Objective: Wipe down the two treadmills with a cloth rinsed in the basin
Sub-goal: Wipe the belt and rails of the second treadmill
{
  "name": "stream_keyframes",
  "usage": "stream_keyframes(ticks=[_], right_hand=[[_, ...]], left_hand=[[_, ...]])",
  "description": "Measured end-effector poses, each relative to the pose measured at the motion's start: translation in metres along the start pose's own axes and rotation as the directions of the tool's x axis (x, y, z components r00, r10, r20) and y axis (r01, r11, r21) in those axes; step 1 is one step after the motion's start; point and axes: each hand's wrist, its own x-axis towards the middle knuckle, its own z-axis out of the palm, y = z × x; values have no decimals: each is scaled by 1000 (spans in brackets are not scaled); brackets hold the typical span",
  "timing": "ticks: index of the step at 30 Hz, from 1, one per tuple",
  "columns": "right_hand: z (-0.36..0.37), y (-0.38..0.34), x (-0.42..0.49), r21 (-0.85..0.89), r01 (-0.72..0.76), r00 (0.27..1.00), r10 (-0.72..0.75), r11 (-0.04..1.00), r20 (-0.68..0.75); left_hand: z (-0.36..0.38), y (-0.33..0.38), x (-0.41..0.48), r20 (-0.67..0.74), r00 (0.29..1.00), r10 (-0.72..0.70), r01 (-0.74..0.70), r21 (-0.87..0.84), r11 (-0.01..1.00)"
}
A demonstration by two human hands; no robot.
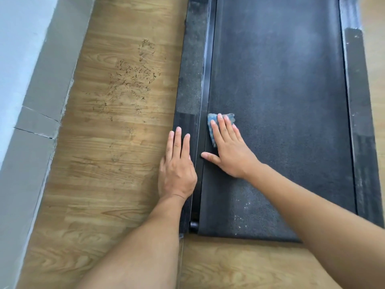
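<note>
Watching from my remote seat, I counted two hands, one cloth and one treadmill (281, 90). The right fingers (224, 128) lay straight and slightly spread, pressed flat on the blue cloth (210, 130), with the thumb splayed left toward the side rail (191, 69). The cloth sat beneath those fingertips at the belt's left edge, its corners showing ahead and to the left of them. The left fingers (178, 140) were straight and close together, flat on the rail, gripping nothing. The right hand (229, 151) and left hand (177, 170) lay palm down, bare forearms reaching forward. The scuffed wood-pattern floor (116, 142) lay left of the treadmill.
</note>
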Motion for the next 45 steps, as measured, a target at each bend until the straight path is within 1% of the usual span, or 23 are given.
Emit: stream_keyframes(ticks=[3, 5, 6, 8, 10, 11, 13, 17, 20, 22, 24, 25, 26, 28, 31, 34, 36, 38, 40, 42, 43, 45], right_hand=[[35, -39, -57, 54, -36, 997, 40, 998, -71], [74, -71, -126, 76, -29, 996, 35, 997, -84], [93, -86, -162, 59, -28, 995, 34, 998, -92], [117, -107, -215, 41, -61, 995, 64, 997, -80], [119, -110, -225, 71, -119, 992, 121, 990, -26], [114, -107, -215, 78, -139, 989, 142, 987, -34], [99, -96, -176, 94, -185, 974, 195, 978, -115], [48, -56, -55, 179, -297, 927, 328, 938, -179], [10, -39, 3, 195, -314, 913, 352, 929, -205], [-2, -38, 19, 338, -288, 899, 375, 896, -226], [-5, -39, 28, 511, -248, 882, 410, 823, -232], [-2, -41, 30, 547, -234, 870, 424, 804, -250], [3, -43, 29, 540, -229, 859, 429, 810, -280], [14, -44, 24, 464, -222, 848, 405, 857, -342], [26, -36, 11, 396, -163, 867, 323, 904, -380], [34, -28, -24, 448, -65, 921, 226, 892, -317], [48, -32, -69, 462, -45, 953, 177, 886, -246], [73, -43, -131, 455, -47, 965, 159, 889, -210], [101, -63, -194, 431, -104, 966, 194, 896, -171], [119, -81, -227, 371, -172, 952, 251, 912, -175], [119, -84, -224, 357, -227, 938, 302, 906, -170], [103, -79, -190, 332, -332, 902, 400, 883, -161]], left_hand=[[0, 1, 1, -4, 1000, -6, 6, 0, 1000], [-2, 0, 1, 3, 1000, -9, 9, -6, 1000], [-2, 0, 0, 1, 1000, -10, 10, -5, 1000], [-2, -1, 0, -2, 1000, -5, 5, -9, 1000], [0, 0, -1, -4, 1000, -1, 1, -11, 1000], [0, 1, -1, -8, 1000, -2, 2, -10, 1000], [0, 2, 0, -10, 1000, 3, -3, -14, 1000], [3, 2, 0, -25, 1000, 8, -8, -20, 1000], [2, 2, -3, -30, 1000, 8, -8, -13, 1000], [3, 2, -2, -30, 1000, 8, -9, -9, 1000], [4, 1, -1, -37, 999, 8, -8, -5, 1000], [4, 0, -1, -38, 999, 8, -8, -2, 1000], [3, 0, -1, -35, 999, 9, -9, 2, 1000], [5, 0, -2, -31, 999, 16, -16, 11, 1000], [4, 0, 0, -33, 999, 19, -18, 18, 1000], [3, 0, 0, -24, 1000, 19, -18, 21, 1000], [3, 0, -1, -22, 1000, 17, -17, 19, 1000], [2, 0, -1, -19, 1000, 15, -15, 13, 1000], [1, 0, -2, -17, 1000, 11, -11, 10, 1000], [1, 1, -3, -8, 1000, 10, -10, 8, 1000], [1, 1, -3, -10, 1000, 7, -7, 8, 1000], [2, 2, -2, -19, 1000, 5, -5, 3, 1000]])
